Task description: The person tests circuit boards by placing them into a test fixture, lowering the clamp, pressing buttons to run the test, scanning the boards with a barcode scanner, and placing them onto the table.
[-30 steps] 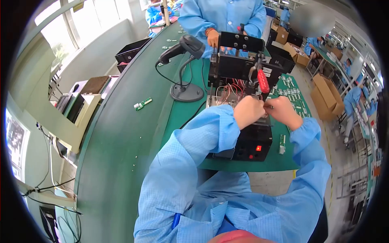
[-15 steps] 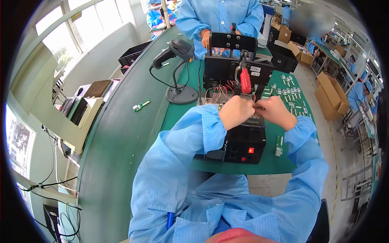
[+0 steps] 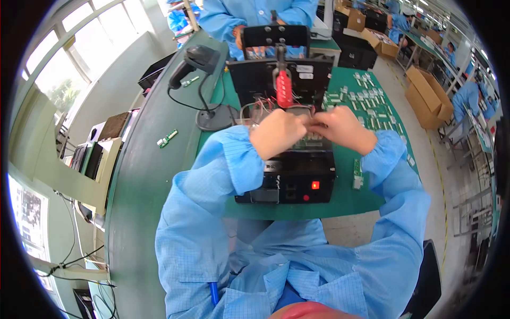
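Note:
My left hand [image 3: 279,133] and my right hand [image 3: 346,128] meet over the black test fixture [image 3: 319,173], fingers bent and pinched close together. Whatever sits between the fingertips is hidden by them. Just below the fingers, part of a green circuit board [image 3: 312,142] shows in the fixture. Behind my hands stands the fixture's upright black plate [image 3: 249,80], with a red-handled toggle clamp [image 3: 284,89] in front of it. Thin red and white wires [image 3: 260,109] run beside my left hand. A red light [image 3: 315,185] glows on the fixture's front.
A barcode scanner [image 3: 195,66] rests on its stand at left. Several green boards [image 3: 372,101] lie on the mat at right, one board [image 3: 357,174] near my right sleeve and another [image 3: 167,139] at left. Across the table stands a person in a blue smock [image 3: 260,13].
The whole view has shifted, so the fixture appears further left and slightly higher. My hands remain together over it, with the fingers slightly rearranged.

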`<state>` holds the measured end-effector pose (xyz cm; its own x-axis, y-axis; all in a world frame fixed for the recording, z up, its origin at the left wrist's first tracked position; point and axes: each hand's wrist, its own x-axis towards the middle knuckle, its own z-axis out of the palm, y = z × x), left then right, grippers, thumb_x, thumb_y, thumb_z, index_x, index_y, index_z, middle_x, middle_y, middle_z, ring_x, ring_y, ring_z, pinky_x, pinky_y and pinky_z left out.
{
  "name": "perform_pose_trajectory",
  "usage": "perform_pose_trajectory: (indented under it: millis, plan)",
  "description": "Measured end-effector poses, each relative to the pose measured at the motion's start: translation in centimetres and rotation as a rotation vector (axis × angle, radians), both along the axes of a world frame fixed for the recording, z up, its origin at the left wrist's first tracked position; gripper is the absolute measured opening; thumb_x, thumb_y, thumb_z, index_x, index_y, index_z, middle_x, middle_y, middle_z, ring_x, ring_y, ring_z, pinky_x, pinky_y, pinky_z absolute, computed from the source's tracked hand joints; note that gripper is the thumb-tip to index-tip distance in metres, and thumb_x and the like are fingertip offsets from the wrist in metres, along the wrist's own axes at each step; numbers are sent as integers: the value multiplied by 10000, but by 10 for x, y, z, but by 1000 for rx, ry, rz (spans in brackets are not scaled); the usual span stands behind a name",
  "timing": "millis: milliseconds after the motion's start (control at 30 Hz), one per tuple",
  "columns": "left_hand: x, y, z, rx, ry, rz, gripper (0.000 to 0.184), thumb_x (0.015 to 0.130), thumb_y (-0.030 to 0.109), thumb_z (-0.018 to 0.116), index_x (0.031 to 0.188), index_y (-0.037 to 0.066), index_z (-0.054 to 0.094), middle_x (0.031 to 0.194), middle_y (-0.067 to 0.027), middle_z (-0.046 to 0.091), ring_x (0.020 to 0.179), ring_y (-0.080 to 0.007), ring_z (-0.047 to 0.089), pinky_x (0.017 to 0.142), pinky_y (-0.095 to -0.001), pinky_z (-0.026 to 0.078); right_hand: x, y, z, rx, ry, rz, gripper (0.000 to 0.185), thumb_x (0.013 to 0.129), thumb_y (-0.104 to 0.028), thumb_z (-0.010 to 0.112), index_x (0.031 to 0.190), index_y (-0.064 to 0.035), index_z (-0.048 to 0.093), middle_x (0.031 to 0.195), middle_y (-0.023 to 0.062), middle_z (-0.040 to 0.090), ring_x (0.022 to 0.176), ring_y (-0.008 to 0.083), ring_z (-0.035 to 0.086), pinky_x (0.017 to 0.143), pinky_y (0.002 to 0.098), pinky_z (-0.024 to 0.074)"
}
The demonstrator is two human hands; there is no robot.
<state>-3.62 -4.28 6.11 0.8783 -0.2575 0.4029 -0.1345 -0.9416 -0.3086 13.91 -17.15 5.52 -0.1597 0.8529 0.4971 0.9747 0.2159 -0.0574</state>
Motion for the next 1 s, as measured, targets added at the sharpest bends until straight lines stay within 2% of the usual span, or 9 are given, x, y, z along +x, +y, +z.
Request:
perform_pose_trajectory:
  millis: [133,300,400,467,567,633,733,933,1000]
  plan:
    - [-1,1,-6,136,-32,16,96,777,94,602,842,53,660,855,-68,601,707,-194,675,580,-330,532,0,1,-1,-10,-119,-18,180,794,-280,723,777,-107,678,609,118,617,560,320,614,524,421,489]
    - [-3,-3,-4,216,-1,62,96,781,89,603,853,52,655,900,-62,593,760,-187,666,580,-317,534,1,2,-3,9,-112,16,169,787,-272,726,810,-112,675,613,102,619,555,307,613,521,405,491]
    - [-2,4,-2,171,24,26,109,780,83,606,871,47,654,921,-51,591,788,-193,663,592,-319,542,2,4,-1,-25,-29,8,213,779,-263,720,748,-70,636,598,131,611,583,328,631,555,427,516]
    - [-2,5,-2,137,11,5,122,782,80,603,889,41,647,932,-46,590,789,-199,662,605,-320,548,1,3,-3,-40,-51,-3,193,786,-258,714,784,-74,656,624,132,627,608,331,637,570,425,519]
    - [-5,8,0,103,18,8,238,763,81,634,995,32,640,948,-48,587,797,-201,659,615,-321,552,0,0,3,-79,57,-17,179,786,-263,718,822,-91,681,654,123,646,627,329,643,591,416,523]
    - [-8,11,4,-10,19,-49,408,727,95,686,1123,39,610,958,-48,584,803,-207,655,624,-326,549,2,-5,8,104,196,40,200,770,-255,753,840,-73,706,731,116,687,651,292,664,598,357,528]
    - [-9,10,5,-93,65,9,527,694,107,725,1199,56,580,959,-47,580,807,-219,653,634,-336,544,10,-15,12,40,215,12,181,771,-229,757,824,-63,708,766,114,701,683,280,679,609,344,530]
    - [-7,9,14,-153,80,-36,403,701,97,712,1097,57,644,930,-45,588,803,-231,655,645,-351,542,14,-14,9,-98,130,-46,133,768,-183,759,793,-64,704,735,96,692,658,276,668,593,344,519]
    - [-5,8,9,-156,116,-9,370,702,100,708,1066,58,657,916,-47,595,791,-233,656,646,-355,542,8,-7,10,-37,212,19,129,765,-173,760,780,-64,693,712,98,682,640,282,659,579,352,512]
